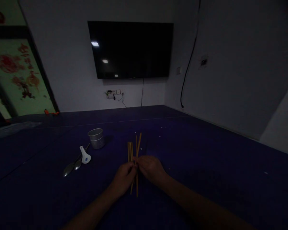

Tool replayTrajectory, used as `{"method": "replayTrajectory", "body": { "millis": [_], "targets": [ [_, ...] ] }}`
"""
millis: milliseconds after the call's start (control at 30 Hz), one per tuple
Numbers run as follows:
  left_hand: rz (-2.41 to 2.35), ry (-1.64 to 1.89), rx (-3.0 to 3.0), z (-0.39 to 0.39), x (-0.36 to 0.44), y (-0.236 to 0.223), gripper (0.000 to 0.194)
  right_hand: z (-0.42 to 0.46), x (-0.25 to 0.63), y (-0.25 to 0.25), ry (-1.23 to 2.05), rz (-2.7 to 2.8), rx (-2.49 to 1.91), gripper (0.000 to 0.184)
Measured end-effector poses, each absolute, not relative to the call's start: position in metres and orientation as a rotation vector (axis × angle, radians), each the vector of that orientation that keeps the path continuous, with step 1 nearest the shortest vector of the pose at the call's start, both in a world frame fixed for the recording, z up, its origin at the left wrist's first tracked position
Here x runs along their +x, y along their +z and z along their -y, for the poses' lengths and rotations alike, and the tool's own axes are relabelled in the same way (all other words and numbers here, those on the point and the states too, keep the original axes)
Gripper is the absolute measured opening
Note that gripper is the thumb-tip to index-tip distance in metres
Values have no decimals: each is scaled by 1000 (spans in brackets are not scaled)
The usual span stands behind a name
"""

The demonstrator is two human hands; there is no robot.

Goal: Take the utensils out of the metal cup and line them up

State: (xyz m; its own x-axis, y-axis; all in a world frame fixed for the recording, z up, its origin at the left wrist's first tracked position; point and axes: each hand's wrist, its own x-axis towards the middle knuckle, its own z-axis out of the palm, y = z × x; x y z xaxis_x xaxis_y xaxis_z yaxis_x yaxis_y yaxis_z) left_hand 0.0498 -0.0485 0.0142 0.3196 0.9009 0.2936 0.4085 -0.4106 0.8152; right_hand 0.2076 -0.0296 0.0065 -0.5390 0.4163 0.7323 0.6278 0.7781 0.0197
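Note:
My left hand (125, 177) and my right hand (152, 167) meet at the centre, low over the dark blue surface. Both are closed, with their fingertips pinched around wooden chopsticks (139, 142) that cross at a slight angle. Lower ends of the held chopsticks stick out below my fingers. Just beyond my left hand, several more chopsticks (130, 150) lie side by side, their near ends hidden by that hand. Which fingers grip which stick is partly hidden in the dim light.
To the left stands a metal cup (96, 139). Near it lie a white spoon (85, 156) with a blue mark, a small metal spoon (78, 164) and a larger metal spoon (68, 169). Clear plastic sheeting (12, 129) is at far left. A television (132, 49) hangs on the wall.

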Motion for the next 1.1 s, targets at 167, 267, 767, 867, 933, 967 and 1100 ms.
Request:
{"method": "replayTrajectory", "body": {
  "millis": [167,267,767,867,933,967,1100],
  "targets": [
    [-1133,1033,2040,52,48,20,44,31,209,12,-267,2303,-814,33],
    [-1173,1109,2125,51,43,22,44,31,213,14,-193,2306,-883,35],
    [-1303,1095,2484,38,28,12,18,33,205,22,-141,2504,-1338,34],
    [-1319,1080,2464,37,28,11,18,34,204,23,-161,2533,-1357,34],
    [-1320,1086,2444,36,28,11,19,35,204,24,-162,2546,-1365,35],
    [-1318,1090,2436,35,28,11,19,35,204,24,-160,2548,-1365,35],
    [-1304,1094,2436,35,28,9,22,33,203,23,-136,2546,-1368,36]
  ]
}}
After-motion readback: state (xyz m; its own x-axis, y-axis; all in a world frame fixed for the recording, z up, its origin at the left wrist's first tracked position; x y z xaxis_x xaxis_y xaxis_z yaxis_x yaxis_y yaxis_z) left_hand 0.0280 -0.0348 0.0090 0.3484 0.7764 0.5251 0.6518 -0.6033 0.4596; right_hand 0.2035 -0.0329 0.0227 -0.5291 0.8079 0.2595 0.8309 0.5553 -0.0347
